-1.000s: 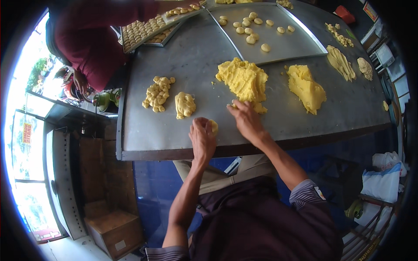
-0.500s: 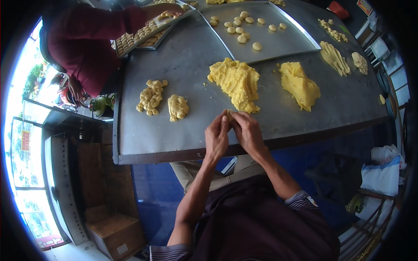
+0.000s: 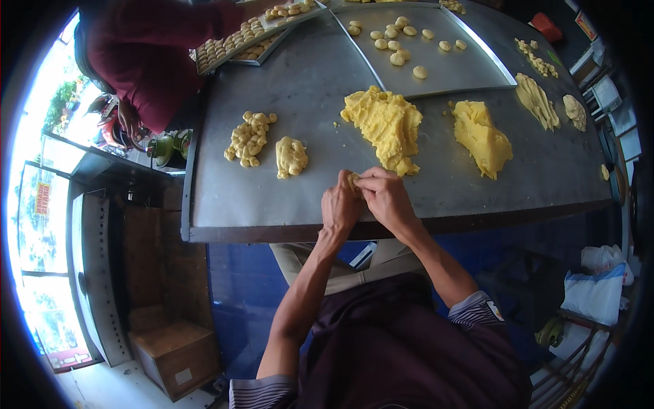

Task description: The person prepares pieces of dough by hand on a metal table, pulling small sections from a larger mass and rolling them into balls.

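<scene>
A small pale piece of dough [image 3: 353,181] sits between my two hands, above the table's near edge. My left hand [image 3: 340,204] is closed round it, and the fingers of my right hand [image 3: 383,194] pinch it from the other side; part of it is hidden by them. Just beyond my hands lies a large crumbly yellow mass [image 3: 387,129]. To its right is a second yellow block [image 3: 482,140]. On the left rest a smooth pale dough lump [image 3: 291,157] and a heap of small dough pieces [image 3: 250,139].
A metal tray [image 3: 470,78] with several round dough balls lies at the back of the steel table [image 3: 272,204]. Flat dough [image 3: 537,101] and more small pieces lie far right. At the back left, a person in a maroon top [image 3: 143,61] reaches over filled trays [image 3: 248,41].
My view has shifted slightly, so the table appears further right. My hands have turned a little around the dough, which now shows more between them.
</scene>
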A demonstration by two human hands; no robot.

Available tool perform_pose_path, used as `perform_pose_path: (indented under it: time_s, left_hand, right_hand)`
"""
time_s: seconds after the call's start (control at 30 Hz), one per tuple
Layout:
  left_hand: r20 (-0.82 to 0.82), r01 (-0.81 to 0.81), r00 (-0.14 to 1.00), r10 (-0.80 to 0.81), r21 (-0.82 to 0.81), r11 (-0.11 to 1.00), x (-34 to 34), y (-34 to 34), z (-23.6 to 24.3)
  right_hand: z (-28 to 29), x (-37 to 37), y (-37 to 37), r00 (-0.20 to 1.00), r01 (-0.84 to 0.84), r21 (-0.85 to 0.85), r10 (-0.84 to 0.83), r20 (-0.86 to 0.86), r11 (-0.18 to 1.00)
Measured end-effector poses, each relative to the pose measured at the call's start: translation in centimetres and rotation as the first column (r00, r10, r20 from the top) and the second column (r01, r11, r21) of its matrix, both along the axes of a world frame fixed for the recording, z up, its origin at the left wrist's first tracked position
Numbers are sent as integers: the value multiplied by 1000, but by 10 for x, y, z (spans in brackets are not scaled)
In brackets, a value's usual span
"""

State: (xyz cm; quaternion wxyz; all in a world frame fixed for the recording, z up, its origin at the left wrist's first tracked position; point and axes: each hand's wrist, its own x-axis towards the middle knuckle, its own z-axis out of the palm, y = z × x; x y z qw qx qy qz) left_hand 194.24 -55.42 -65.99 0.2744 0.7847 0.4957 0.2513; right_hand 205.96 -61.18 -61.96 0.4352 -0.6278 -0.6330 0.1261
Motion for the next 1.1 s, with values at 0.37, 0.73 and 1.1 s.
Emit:
perform_pose_path:
  time_s: [0.37,0.73,1.1]
  left_hand:
    - [360,172,928,-95,-190,967,-11,5,19]
    - [328,159,927,-180,89,983,-9,1,6]
    - [591,134,804,62,-283,950,-21,12,-10]
  right_hand:
    - [5,31,8,742,-192,-225,-9,-671,955]
    - [11,12,-11,995,44,-126,-54,-79,991]
    - [-5,62,-13,927,236,100,-255,276,967]
